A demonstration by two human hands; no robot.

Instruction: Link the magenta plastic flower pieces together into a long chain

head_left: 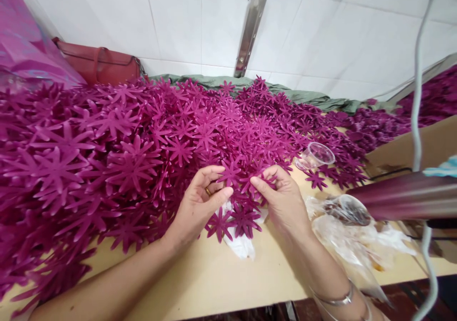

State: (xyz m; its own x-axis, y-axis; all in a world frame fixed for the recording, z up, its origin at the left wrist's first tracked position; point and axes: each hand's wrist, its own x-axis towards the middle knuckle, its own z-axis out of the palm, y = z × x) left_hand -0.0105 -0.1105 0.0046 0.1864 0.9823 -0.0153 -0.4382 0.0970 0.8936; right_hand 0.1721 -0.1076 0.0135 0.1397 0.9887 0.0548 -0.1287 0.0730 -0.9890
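Magenta star-shaped artificial flower pieces with narrow petals lie in a large heap [132, 164] across the table. At the heap's front edge, my left hand [205, 197] has its thumb and curled fingers around the left petals of one flower piece [230, 173]. Close beside it, my right hand [283, 199] pinches another flower piece [252, 186] between thumb and forefinger. Below both hands, a couple of darker flower pieces [244, 220] rest on a crumpled white tissue [243, 247]. The hands partly hide the pieces they touch.
A clear plastic cup [319, 154] lies right of the heap. Farther right are crumpled plastic bags [342, 235] and a pale hanging cable [416, 121]. A red handbag [100, 64] stands behind the heap, against the white tiled wall [178, 21]. A cardboard box [403, 149] is at right.
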